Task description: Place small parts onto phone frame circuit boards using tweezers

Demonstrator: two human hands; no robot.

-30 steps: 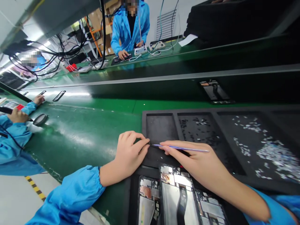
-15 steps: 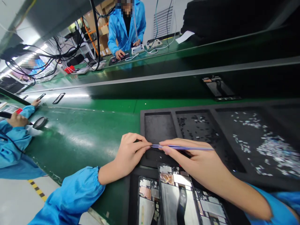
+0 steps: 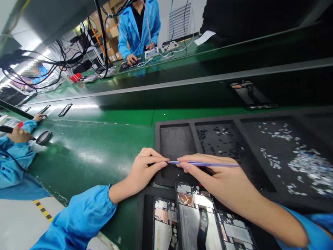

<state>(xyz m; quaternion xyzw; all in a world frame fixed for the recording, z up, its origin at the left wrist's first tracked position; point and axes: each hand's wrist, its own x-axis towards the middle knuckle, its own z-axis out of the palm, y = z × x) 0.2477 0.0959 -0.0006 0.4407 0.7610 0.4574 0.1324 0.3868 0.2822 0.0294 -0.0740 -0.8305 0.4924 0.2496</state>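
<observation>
My right hand grips thin blue-purple tweezers that lie level and point left. Their tip meets the pinched thumb and forefinger of my left hand, which rests at the left edge of a black foam tray. What the left fingers pinch is too small to make out. Just below both hands lie opened phone bodies with bare boards showing.
The tray's compartments hold several tiny pale parts. A green conveyor belt runs to the left, with another phone on the far dark strip. A co-worker's blue sleeves are at left; another person stands opposite.
Both hands hold almost still, with the tweezers tip drawn closer against my left fingertips. The view has shifted slightly.
</observation>
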